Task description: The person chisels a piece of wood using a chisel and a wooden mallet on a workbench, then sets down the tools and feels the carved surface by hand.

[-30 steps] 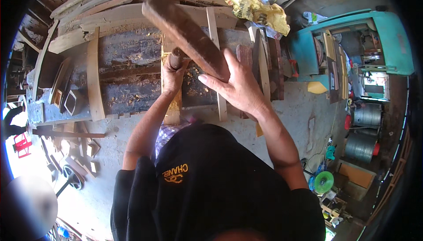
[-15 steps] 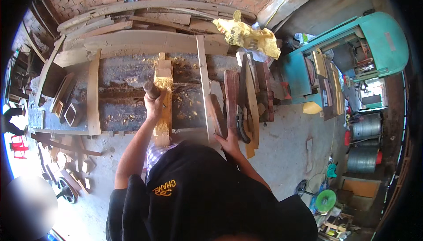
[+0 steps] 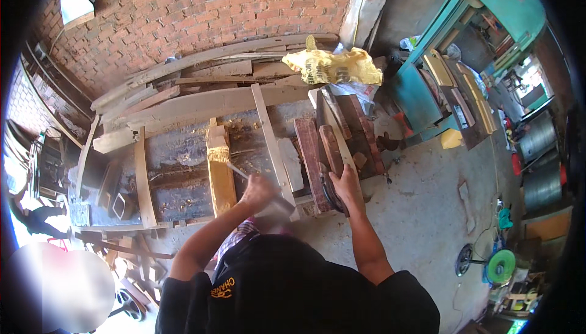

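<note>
My left hand (image 3: 259,192) is closed round a chisel (image 3: 239,172). Its thin metal shaft slants toward a yellowish wooden beam (image 3: 221,178), and its thick handle is blurred by motion. Carved, pale facets show on the beam, which lies across the dark workbench (image 3: 177,203). My right hand (image 3: 348,186) grips the lower end of a brown wooden bar (image 3: 331,149), held over other tools and timber at the bench's right. Beside it lie a reddish-brown wood block (image 3: 309,157) and a curved black handle (image 3: 328,190), partly hidden.
Pale battens (image 3: 268,135) cross the bench, and wood chips are scattered on it. Long boards (image 3: 201,99) are stacked along the brick wall. A yellow sack (image 3: 336,67) is at the far right corner, near a turquoise machine (image 3: 421,99). A person (image 3: 43,219) is at the far left.
My left hand has moved right and nearer, tilting the chisel from upright to slanting. The right hand has shifted right and farther with the brown bar. The view has tilted up and turned.
</note>
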A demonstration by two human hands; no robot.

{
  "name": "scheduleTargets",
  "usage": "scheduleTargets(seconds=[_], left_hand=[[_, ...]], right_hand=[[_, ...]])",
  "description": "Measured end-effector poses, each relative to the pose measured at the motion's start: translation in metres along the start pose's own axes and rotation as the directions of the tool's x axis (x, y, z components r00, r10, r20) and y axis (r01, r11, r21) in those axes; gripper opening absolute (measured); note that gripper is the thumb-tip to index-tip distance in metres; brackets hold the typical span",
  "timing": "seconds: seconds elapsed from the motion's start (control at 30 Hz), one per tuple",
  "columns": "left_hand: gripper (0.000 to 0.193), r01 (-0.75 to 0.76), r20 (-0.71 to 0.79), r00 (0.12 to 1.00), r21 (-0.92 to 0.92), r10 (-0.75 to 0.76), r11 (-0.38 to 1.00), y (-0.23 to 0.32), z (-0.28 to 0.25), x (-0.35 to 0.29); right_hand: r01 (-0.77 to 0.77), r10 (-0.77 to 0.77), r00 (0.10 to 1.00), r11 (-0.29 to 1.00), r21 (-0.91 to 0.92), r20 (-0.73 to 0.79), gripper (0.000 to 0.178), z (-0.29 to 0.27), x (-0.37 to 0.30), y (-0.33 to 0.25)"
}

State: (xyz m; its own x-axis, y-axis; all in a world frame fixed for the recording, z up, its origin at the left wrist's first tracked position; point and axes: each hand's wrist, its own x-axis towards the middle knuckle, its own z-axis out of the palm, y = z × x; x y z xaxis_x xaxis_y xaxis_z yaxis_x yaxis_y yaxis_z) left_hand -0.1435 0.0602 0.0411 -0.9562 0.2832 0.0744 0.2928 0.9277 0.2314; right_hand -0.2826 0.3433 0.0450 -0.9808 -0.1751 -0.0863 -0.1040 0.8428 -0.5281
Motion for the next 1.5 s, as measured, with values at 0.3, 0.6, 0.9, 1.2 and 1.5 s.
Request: scheduleTargets(seconds=[0.3,0.6,0.9,1.2,1.5], left_hand=[[0.029,-0.107,-0.050,0.992,0.108,0.113,0.988,0.027,0.028,0.080],[0.078,0.283,0.269,0.937,-0.220,-0.221,0.933,0.056,0.076,0.053],[0.076,0.273,0.167,0.956,-0.212,-0.241,0.938,0.055,0.091,0.045],[0.065,0.473,0.153,0.861,-0.592,-0.485,0.653,0.030,0.077,0.032],[0.073,0.587,0.326,0.804,-0.568,-0.497,0.577,0.024,0.049,0.037]], right_hand=[[0.097,-0.104,0.994,0.985,-0.143,-0.044,0.073,0.030,-0.033,0.049],[0.148,-0.168,0.980,0.974,-0.171,-0.109,0.064,0.011,-0.076,0.048],[0.038,-0.037,0.925,0.999,0.004,0.377,0.039,0.048,-0.112,-0.025],[0.132,-0.133,0.990,0.991,0.016,0.042,0.078,0.123,-0.122,-0.001],[-0.045,0.100,0.949,0.982,-0.184,0.300,0.059,0.126,-0.092,-0.017]])
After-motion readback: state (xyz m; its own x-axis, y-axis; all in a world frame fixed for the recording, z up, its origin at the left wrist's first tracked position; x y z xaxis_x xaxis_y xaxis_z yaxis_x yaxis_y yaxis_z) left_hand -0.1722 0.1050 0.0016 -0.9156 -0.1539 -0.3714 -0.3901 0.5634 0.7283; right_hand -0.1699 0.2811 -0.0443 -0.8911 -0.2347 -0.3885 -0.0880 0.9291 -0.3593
